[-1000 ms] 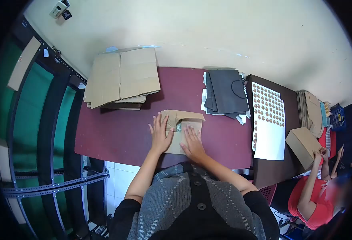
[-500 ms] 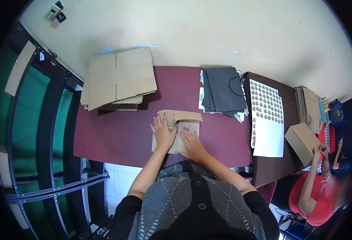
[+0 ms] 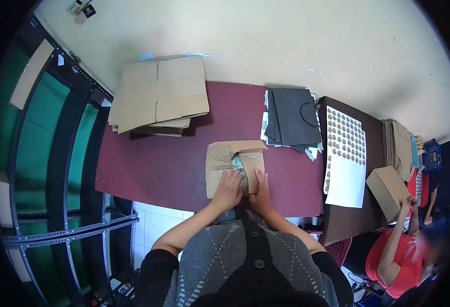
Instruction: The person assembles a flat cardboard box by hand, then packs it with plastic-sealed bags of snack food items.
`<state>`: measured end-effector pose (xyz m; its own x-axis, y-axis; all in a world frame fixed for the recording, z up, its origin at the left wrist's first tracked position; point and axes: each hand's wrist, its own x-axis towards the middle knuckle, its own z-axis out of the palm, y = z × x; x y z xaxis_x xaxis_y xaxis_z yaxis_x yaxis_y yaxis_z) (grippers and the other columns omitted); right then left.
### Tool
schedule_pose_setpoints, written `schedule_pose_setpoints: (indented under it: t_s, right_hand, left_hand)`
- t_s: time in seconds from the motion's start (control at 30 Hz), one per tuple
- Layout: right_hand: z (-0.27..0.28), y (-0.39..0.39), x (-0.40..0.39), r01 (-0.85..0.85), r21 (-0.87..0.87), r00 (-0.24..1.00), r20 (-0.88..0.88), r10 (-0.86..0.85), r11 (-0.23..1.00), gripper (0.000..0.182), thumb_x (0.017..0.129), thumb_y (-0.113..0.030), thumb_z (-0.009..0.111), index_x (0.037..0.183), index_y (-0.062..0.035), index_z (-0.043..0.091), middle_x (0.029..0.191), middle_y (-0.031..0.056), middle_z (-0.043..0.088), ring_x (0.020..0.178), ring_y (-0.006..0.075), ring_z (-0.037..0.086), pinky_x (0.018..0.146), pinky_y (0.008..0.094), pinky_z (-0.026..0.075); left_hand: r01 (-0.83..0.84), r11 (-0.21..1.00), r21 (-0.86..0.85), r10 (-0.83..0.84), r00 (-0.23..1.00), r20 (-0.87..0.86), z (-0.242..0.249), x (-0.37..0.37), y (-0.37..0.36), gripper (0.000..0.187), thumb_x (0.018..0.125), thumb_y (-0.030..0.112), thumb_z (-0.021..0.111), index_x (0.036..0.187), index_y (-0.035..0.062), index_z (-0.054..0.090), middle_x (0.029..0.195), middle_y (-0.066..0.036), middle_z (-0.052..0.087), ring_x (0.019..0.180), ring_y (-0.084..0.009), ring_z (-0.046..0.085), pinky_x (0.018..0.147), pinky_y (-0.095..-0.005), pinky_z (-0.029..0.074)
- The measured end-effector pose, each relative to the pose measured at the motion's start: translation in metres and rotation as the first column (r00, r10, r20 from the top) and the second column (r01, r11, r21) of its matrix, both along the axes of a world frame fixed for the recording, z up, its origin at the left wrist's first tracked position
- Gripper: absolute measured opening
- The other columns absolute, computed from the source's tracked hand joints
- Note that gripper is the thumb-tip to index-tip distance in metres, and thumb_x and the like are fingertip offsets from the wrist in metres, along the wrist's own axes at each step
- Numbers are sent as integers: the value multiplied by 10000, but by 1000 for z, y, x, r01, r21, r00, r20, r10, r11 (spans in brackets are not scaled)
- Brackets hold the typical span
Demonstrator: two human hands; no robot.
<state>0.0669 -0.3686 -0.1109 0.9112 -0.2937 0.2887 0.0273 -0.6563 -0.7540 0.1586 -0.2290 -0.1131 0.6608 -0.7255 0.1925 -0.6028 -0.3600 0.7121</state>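
A small brown cardboard box lies on the dark red table near its front edge, its top flaps partly parted. Through the gap a greenish, shiny thing shows inside; what it is I cannot make out. My left hand rests on the near left part of the box, fingers reaching to the gap. At the near right side, my right hand has its fingers on the right flap, thumb hidden at the edge.
Flattened cardboard is stacked at the back left. Black paper bags lie at the back right. Sticker sheets are on a darker table. A person in red holds a box at the right. Metal shelving stands left.
Both hands have moved toward the near side of the box. The gap between the flaps is wider and shows more of the greenish thing. The view has shifted slightly.
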Motion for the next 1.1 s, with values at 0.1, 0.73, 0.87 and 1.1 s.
schedule_pose_setpoints:
  t_s: [0.1,0.73,0.87,1.1]
  right_hand:
    - [-4,-1,-3,4,-26,999,45,-3,1000,650,795,-19,513,1408,-26,297,1410,183,393,1344,375,313,1120,533,139]
    - [17,-11,-4,-179,-177,977,-145,154,968,622,838,-193,570,1407,-70,349,1459,148,338,1366,382,265,1099,574,151]
    - [30,-11,-10,-223,12,953,-210,221,975,646,842,-211,592,1422,-101,332,1472,136,324,1379,358,252,1111,567,112]
    - [25,-36,17,-219,-1,964,-155,216,976,334,879,-213,548,1168,-53,602,1232,153,563,1196,350,472,1050,464,319]
  left_hand:
    - [203,953,226,-274,893,356,10,0,-8,315,796,209,545,1043,17,580,1227,-188,483,1302,-369,331,1121,-506,193]
    - [297,881,367,-421,846,326,-13,7,-31,563,808,302,500,1333,102,466,1336,-134,487,1287,-304,390,1123,-510,167]
    - [272,900,341,-396,839,374,-2,-6,-8,554,821,280,508,1344,102,457,1332,-134,484,1301,-301,373,1143,-506,117]
    - [486,870,80,-487,874,-15,47,28,47,140,743,69,598,868,56,660,1060,-102,631,1030,-290,578,914,-411,438]
